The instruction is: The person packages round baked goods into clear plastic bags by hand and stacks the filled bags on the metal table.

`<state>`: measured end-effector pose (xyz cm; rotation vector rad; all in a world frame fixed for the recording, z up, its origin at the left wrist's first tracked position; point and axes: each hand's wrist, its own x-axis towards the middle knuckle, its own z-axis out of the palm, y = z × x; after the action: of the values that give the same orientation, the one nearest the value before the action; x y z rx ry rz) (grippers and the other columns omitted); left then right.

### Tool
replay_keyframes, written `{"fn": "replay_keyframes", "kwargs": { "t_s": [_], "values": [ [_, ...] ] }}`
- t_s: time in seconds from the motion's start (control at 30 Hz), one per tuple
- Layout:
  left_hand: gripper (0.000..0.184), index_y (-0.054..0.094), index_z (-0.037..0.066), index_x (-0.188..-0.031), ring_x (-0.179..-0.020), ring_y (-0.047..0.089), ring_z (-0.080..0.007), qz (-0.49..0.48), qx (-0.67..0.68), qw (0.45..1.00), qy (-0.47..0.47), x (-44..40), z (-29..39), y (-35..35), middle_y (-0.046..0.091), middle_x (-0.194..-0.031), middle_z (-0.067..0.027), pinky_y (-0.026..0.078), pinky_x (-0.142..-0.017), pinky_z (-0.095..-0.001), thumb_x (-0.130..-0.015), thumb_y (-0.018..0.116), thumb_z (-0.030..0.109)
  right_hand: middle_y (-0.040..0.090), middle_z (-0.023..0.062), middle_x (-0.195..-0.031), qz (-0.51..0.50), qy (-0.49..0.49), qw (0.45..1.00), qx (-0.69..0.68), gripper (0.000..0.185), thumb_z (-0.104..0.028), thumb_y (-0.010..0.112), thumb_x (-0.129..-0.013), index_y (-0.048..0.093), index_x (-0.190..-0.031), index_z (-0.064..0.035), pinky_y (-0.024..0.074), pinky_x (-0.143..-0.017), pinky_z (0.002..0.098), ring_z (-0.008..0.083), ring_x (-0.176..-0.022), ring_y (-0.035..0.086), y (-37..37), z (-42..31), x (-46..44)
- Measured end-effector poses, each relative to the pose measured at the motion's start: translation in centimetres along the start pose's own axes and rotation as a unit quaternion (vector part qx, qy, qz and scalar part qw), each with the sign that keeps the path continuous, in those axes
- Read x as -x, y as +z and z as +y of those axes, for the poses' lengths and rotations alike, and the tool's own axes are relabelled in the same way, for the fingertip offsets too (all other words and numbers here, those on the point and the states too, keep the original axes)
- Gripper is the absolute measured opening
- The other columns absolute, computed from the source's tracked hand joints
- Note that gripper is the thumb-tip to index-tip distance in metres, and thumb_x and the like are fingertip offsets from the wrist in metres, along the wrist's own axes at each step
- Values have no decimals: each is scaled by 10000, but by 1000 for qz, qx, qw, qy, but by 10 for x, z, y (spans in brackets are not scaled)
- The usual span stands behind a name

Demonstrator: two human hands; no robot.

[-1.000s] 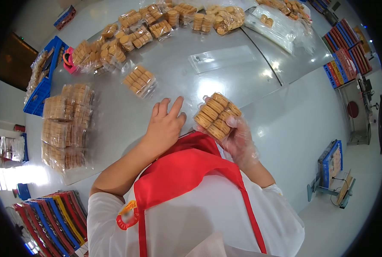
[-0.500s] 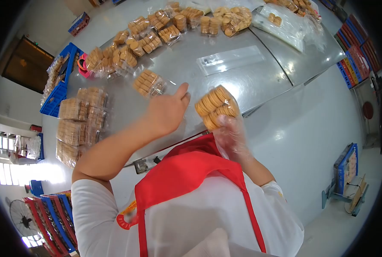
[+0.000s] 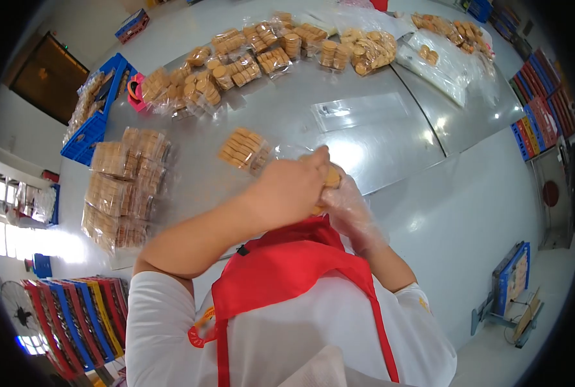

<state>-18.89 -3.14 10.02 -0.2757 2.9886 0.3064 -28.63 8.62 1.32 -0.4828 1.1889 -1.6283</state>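
My right hand [image 3: 353,209], in a clear plastic glove, holds a clear bag of round biscuits [image 3: 332,177] close in front of my apron. Bare, my left hand [image 3: 290,187] lies across the same bag with its fingers closed at the top, hiding most of it. Just beyond my left hand, another packed bag of biscuits [image 3: 243,149] lies flat on the metal table [image 3: 190,145]. Farther right on the tabletop is a flat clear plastic bag [image 3: 359,111].
Stacked biscuit packs [image 3: 123,187] stand at the table's left edge. Several more bags [image 3: 239,68] line the far side, beside a pink tape dispenser [image 3: 134,93] and a blue crate [image 3: 84,138]. Plastic sheets [image 3: 432,71] and loose biscuits [image 3: 458,35] lie at far right.
My left hand has moved right and onto the bag of biscuits in my right hand, now covering most of it. The whole view has shifted slightly.
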Motion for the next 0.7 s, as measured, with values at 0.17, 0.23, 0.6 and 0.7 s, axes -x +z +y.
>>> {"fn": "replay_keyframes", "kwargs": {
  "t_s": [0.17, 0.23, 0.6, 0.7],
  "values": [
    [462, 556, -107, -1227, -739, 700, -345, 59, 36, 998, 7, -3, 3, 35, 466, -1426, -262, 574, -649, -397, -834, 596, 133, 645, 98, -1125, 19, 136, 971, -194, 431, -217, 637, -945, 506, -1292, 2, 573, -805, 324, 203, -945, 670, -3, -1, -5],
    [456, 559, -106, -1226, -713, 698, -339, 59, 50, 997, -8, -6, 6, 39, 461, -1428, -262, 574, -633, -392, -824, 590, 109, 634, 84, -1118, 41, 179, 947, -262, 335, -161, 567, -988, 514, -1282, -8, 561, -850, 326, 182, -936, 657, -2, 2, -10],
    [532, 526, -111, -1296, -672, 698, -293, 112, 9, 993, 25, -3, 7, 41, 441, -1446, -256, 572, -601, -367, -793, 575, 54, 640, 112, -1053, 69, 143, 939, -304, 321, -210, 608, -967, 531, -1204, -8, 584, -850, 389, 219, -956, 663, -12, 14, -20],
    [541, 516, -122, -1300, -677, 701, -288, 115, 25, 993, 17, -6, 9, 43, 434, -1451, -262, 572, -594, -367, -789, 575, 46, 629, 126, -1116, 46, 111, 951, -285, 347, -213, 591, -974, 515, -1240, -4, 566, -899, 394, 228, -1020, 650, -16, 22, -19]
  ]
}}
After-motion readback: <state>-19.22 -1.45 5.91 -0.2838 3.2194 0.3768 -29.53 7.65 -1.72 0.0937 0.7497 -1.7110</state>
